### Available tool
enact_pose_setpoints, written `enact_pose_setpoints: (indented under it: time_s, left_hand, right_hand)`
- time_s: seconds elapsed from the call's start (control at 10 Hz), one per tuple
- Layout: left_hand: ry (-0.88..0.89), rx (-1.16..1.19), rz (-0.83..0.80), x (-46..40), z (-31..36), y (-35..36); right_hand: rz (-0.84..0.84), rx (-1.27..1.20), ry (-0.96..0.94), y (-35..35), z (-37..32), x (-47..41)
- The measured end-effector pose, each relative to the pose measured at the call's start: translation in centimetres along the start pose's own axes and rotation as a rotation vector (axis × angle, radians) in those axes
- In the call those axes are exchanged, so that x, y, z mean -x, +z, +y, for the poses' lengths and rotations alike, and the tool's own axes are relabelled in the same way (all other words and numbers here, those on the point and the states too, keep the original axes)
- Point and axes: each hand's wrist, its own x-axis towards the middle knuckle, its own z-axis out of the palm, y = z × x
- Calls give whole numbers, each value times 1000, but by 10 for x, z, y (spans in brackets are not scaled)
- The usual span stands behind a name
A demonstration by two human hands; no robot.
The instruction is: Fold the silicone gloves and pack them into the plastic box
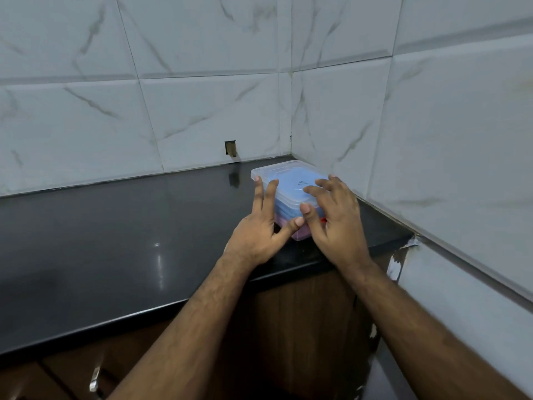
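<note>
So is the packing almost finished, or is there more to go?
Nearly finished, it seems. Blue and pink gloves already lie folded inside the plastic box, and the lid sits on top. The left hand and right hand rest on it. Perhaps only pressing it fully closed remains.

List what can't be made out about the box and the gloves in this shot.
- Head view: the near side of the plastic box is covered by the left hand and right hand.
- Whether the lid is fully snapped on: hands hide the near edge.
- How many gloves: only a blue layer and a pink layer show through the wall.
- The small red item: mostly hidden by the right hand.
</note>
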Motion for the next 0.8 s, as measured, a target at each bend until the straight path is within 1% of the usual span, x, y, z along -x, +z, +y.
enact_pose_setpoints:
  time_s: [0.2, 0.3, 0.4, 0.6, 0.7, 0.8]
  left_hand:
    - [69, -80, -45, -26, -1, 18]
    - [92, -101, -38, -33, -1, 23]
    - [110, -116, -30, -34, -2, 24]
    - [115, -233, -22, -30, 1, 22]
    - [65, -310, 11, -18, 12, 17]
    - [21, -378, 154, -2, 21, 10]
  right_hand:
    - [-28, 31, 145, -15, 30, -6]
    - [-23, 36, 191, -15, 33, -5]
    - [-12, 54, 187, -13, 34, -4]
    - [-13, 100, 194, -12, 34, -4]
    - [-15, 128, 216, -17, 26, -2]
    - [18, 178, 229, -16, 14, 3]
